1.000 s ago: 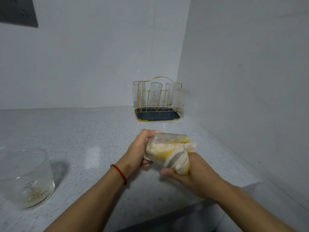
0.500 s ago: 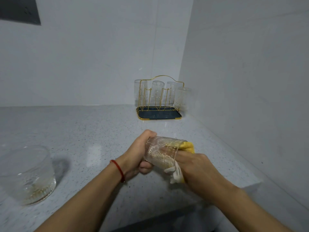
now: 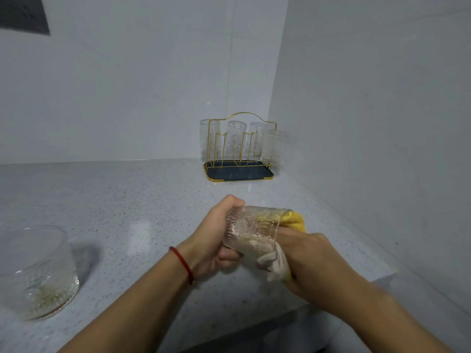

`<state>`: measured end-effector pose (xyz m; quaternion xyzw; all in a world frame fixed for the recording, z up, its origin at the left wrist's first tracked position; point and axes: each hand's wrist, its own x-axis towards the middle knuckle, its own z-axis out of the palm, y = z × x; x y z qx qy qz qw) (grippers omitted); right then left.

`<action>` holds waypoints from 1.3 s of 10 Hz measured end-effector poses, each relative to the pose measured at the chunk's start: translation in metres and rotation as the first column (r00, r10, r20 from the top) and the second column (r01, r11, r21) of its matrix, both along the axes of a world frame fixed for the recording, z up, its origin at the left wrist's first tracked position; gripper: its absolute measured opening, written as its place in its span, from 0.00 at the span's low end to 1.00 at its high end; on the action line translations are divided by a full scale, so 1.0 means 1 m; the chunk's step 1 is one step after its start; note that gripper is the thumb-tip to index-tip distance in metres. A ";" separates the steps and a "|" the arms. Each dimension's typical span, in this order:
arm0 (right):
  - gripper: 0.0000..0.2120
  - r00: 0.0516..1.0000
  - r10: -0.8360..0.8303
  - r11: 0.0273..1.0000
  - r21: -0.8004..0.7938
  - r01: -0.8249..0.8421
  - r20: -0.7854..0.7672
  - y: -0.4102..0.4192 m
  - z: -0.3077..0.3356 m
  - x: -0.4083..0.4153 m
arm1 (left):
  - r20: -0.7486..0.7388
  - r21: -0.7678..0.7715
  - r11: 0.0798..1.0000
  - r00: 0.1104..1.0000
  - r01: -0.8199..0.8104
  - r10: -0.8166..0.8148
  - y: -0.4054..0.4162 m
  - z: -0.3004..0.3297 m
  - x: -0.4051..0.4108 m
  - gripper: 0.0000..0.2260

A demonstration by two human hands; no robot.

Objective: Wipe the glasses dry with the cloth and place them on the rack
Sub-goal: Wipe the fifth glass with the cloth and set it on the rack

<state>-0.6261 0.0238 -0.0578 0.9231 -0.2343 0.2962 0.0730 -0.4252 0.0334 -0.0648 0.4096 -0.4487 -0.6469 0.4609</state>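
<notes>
My left hand (image 3: 214,238) grips the base of a clear patterned glass (image 3: 248,230), held on its side above the counter with its mouth toward the right. My right hand (image 3: 308,256) holds a yellow and white cloth (image 3: 297,220) and its fingers reach into the glass with the cloth. A white end of the cloth hangs below the rim. A gold wire rack (image 3: 238,149) on a dark tray stands in the far corner with several glasses upside down on it.
A wide clear glass bowl (image 3: 35,271) stands on the speckled grey counter (image 3: 127,212) at the left. White walls close the back and the right side. The counter's front edge runs below my forearms.
My right hand has pushed the cloth further into the glass. The white cloth end that bulged out a second ago now hangs short under the rim.
</notes>
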 end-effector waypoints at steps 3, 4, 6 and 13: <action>0.15 0.896 0.004 0.726 0.614 -0.308 0.444 0.006 0.001 0.009 | 0.056 -0.431 0.880 0.967 -0.202 0.249 -0.003 -0.014 0.002 0.20; 0.12 1.000 0.018 1.000 0.011 -0.018 -0.007 -0.019 -0.002 -0.004 | 0.042 -0.034 0.998 0.998 -0.053 0.054 -0.001 -0.005 -0.004 0.29; 0.08 0.624 -0.471 -0.124 0.654 -0.746 0.623 0.030 -0.001 0.022 | 0.161 -0.797 0.553 0.796 -0.244 0.584 -0.002 -0.011 0.002 0.19; 0.10 0.996 0.090 0.995 -0.034 -0.089 0.009 -0.017 -0.004 -0.003 | 0.094 -0.194 0.971 0.982 -0.141 0.162 -0.003 -0.010 -0.003 0.24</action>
